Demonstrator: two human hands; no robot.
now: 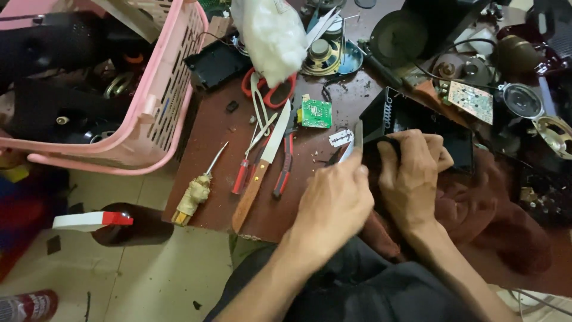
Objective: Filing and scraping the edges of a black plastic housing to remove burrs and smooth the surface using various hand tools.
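Note:
My right hand (411, 176) presses down on the near edge of a black plastic casing (417, 116) that lies open on the brown table (208, 137). Close beside it, my left hand (333, 203) pinches a thin flat grey metal tool (356, 136). The tool points up along the casing's left edge. A dark red cloth (488, 209) lies under the casing and my right wrist. A razor blade (341, 139) rests on the table just left of the tool.
Left of my hands lie a wooden-handled knife (262, 170), a red screwdriver (243, 173), red-handled pliers (285, 170) and a cloth-wrapped screwdriver (193, 194). Farther back are red scissors (268, 89), a green circuit board (316, 113), speakers (325, 56) and a white bag (271, 36). A pink basket (161, 101) stands at the left.

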